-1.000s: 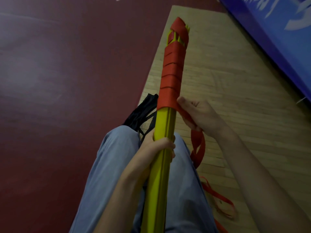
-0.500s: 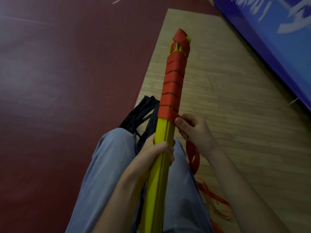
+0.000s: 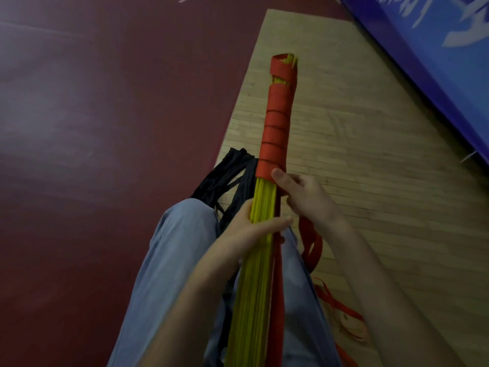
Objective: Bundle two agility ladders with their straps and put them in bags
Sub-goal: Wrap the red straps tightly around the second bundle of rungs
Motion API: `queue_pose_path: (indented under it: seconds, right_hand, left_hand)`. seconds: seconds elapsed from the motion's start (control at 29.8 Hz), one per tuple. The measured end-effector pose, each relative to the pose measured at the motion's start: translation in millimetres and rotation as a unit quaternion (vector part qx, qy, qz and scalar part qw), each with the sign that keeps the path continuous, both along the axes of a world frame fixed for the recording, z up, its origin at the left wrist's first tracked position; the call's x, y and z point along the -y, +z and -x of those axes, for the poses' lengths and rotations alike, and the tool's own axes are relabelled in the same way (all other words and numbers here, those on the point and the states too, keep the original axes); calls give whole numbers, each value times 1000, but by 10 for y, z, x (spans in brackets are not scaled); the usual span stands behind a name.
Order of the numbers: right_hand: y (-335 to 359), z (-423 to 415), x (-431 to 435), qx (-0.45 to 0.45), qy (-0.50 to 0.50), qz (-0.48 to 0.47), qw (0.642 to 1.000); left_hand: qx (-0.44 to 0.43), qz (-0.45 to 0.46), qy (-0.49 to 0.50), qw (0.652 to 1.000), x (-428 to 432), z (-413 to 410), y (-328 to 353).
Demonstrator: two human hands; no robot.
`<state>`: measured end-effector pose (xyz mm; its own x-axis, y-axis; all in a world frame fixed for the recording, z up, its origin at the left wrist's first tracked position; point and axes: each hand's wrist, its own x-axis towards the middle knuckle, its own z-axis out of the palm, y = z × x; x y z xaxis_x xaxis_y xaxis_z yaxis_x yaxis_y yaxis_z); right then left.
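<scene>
Bundled yellow ladder rungs (image 3: 254,287) point away; red strap (image 3: 275,133) spirals round them beyond the right hand (image 3: 309,200), tail hanging beneath.

Dim light over a dark red floor (image 3: 92,128), a pale wooden strip (image 3: 370,168) and a blue banner (image 3: 436,62).

Dim, underexposed. Soft diffuse sheen on red floor (image 3: 60,112), left of frame; shadows faint, edgeless. Bottom of frame murky, arms (image 3: 211,300) lose detail. Everything slightly soft, compression smear; slats of ladder (image 3: 254,274) blur together, strap (image 3: 275,133) edges readable. Wide-angle bend: wood floor (image 3: 357,154) edge and blue panel (image 3: 436,62), upper right, slant hard toward the corners.
</scene>
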<state>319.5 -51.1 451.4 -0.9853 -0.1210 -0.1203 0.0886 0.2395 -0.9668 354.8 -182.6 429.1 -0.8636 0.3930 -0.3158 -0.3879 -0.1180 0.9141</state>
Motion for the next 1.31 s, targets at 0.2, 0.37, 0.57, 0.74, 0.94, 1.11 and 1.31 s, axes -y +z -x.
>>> queue_pose_path:
  seconds: [0.2, 0.37, 0.57, 0.74, 0.94, 1.11, 1.31]
  right_hand:
    - [13, 45, 67, -69, 53, -102, 991]
    - [-28, 35, 57, 40, 91, 6, 995]
    - [-16, 53, 56, 26, 33, 35, 998]
    - [-61, 204, 130, -40, -65, -59, 995]
    - [94, 162, 72, -41, -27, 45, 998]
    - [73, 157, 89, 24, 40, 96, 994]
    - [83, 211, 98, -22, -56, 8, 998]
  left_hand:
    - [5, -49, 47, 998, 79, -73, -79]
    - [68, -251, -42, 965, 144, -77, -153]
    - [93, -162, -84, 979, 158, 52, -212]
    - [-34, 109, 77, 990, -21, 108, -155]
    - [-8, -14, 45, 999, 85, 246, -33]
    - [78, -280, -172, 941, 118, 326, -134]
    - [28, 23, -100, 994, 200, 316, -130]
